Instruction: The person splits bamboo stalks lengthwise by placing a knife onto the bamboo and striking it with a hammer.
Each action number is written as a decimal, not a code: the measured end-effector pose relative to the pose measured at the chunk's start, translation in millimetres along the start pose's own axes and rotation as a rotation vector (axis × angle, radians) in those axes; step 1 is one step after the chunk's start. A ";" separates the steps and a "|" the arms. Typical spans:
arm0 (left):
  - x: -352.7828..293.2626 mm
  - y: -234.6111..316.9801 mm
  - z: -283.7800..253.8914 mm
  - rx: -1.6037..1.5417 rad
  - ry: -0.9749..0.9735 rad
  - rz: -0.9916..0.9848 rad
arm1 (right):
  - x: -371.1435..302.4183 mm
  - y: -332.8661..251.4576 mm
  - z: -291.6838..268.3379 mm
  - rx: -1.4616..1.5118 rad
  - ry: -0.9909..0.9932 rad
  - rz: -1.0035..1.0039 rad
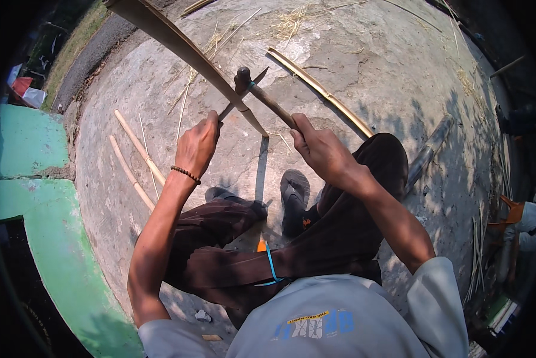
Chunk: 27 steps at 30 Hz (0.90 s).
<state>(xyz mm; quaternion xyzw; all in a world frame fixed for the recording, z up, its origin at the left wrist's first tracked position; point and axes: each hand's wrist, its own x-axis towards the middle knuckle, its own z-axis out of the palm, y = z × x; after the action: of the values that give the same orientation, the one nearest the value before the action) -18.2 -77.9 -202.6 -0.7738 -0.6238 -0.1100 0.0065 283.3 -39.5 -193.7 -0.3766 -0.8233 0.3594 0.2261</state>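
Observation:
My left hand [197, 146], with a beaded bracelet at the wrist, is closed around the handle end of a knife [227, 111]. The narrow dark blade crosses a long bamboo strip [205, 68], and its tip [262, 74] shows on the far side. That strip slants from the upper left down to the ground in front of my feet. A wooden-handled hammer [274, 106] is gripped in my right hand [324, 149]. Its dark head [242, 80] is at the blade and bamboo; whether it touches them I cannot tell.
Split bamboo [321, 89] lies ahead on the concrete ground [369, 71], thin poles [138, 143] at left. A dark bamboo pole [432, 146] is beside my right knee. Loose shavings [292, 21] are scattered farther off. A green low wall [47, 209] borders the left.

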 end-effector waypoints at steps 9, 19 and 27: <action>-4.7 18.3 -3.8 -0.034 -0.039 -0.108 | -4.8 -22.9 -10.5 -0.036 0.084 0.005; -8.9 7.3 -2.4 -0.030 -0.040 -0.134 | -3.4 -9.9 3.2 0.049 0.123 -0.022; -9.1 -8.2 9.4 0.037 -0.009 -0.114 | 34.3 -39.8 -14.1 0.536 0.201 0.117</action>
<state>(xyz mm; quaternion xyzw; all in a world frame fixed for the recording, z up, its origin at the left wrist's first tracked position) -26.4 -83.5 -214.4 -0.7374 -0.6687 -0.0950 0.0118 253.1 -25.0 -150.9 -0.3842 -0.6493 0.5374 0.3769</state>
